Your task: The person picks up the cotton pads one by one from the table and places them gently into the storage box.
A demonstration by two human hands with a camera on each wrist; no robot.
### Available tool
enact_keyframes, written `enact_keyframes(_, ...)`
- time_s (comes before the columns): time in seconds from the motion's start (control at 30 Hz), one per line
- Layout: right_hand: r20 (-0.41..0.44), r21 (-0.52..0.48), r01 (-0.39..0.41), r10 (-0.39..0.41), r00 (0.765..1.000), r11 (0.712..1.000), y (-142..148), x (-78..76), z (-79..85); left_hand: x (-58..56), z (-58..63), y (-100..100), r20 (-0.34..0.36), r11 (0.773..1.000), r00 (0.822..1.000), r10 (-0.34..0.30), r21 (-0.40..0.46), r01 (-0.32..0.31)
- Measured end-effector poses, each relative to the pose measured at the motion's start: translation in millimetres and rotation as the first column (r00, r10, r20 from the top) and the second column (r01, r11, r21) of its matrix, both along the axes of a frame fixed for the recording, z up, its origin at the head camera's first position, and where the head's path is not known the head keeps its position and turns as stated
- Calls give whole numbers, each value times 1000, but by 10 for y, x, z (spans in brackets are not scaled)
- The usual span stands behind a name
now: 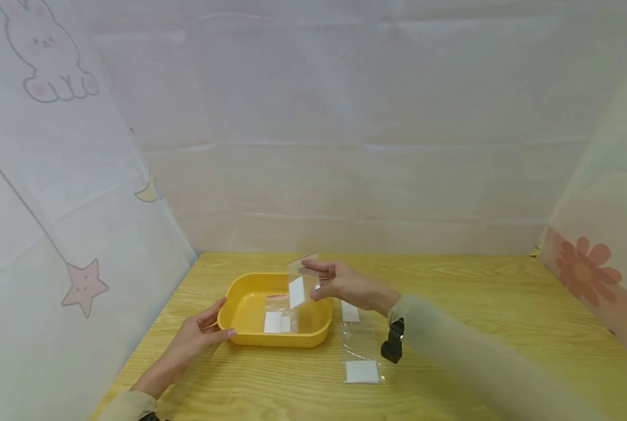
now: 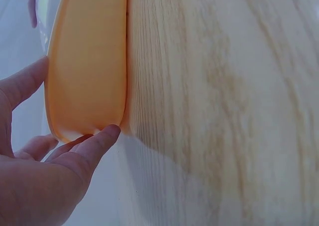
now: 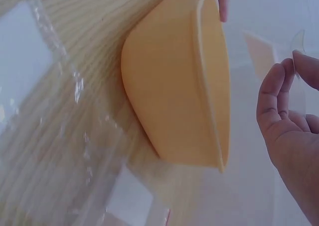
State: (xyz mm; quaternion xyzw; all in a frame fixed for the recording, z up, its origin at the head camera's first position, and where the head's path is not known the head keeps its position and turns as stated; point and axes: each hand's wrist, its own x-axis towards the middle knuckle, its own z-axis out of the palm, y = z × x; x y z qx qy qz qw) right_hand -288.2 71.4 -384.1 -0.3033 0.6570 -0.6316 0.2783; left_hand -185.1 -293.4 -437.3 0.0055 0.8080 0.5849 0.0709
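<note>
My left hand [image 1: 195, 336] holds the left end of a yellow plastic basin [image 1: 279, 340], the thumb at its near side and the fingers round the end. Over the basin, my right hand [image 1: 347, 285] pinches a small clear plastic bag [image 1: 310, 283] with a white card [image 1: 296, 292] inside. In the right wrist view, this hand [image 3: 294, 121] grips the bag's edge between thumb and fingertips, beside the basin's rim [image 3: 207, 86]. Inside the basin lie clear bags with white cards [image 1: 273, 321], one with a red strip along its top.
Right of the basin, more clear bags with white cards [image 1: 362, 371] lie on the wood-grain table [image 1: 466, 280]; one card [image 1: 350, 311] is partly behind the right hand. Printed white sheets [image 1: 345, 146] hang along the back and both sides.
</note>
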Motion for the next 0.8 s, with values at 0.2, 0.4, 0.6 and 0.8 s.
enact_keyframes(0.2,60,-16,-1,2,998,1000,-250,-5,-137,5,0,-3,5,1000,1000,-4,18,4)
enact_keyframes(0.4,142,1,54,-54,988,999,-420,12,-250,4,8,-8,5,1000,1000,-10,22,10)
enact_keyframes(0.6,166,13,79,-80,983,997,-577,41,-320,2,7,-15,-1,1000,1000,-16,22,16)
enact_keyframes(0.8,182,56,100,-109,977,993,-704,59,-386,11,1,-14,-4,1000,1000,-14,26,14)
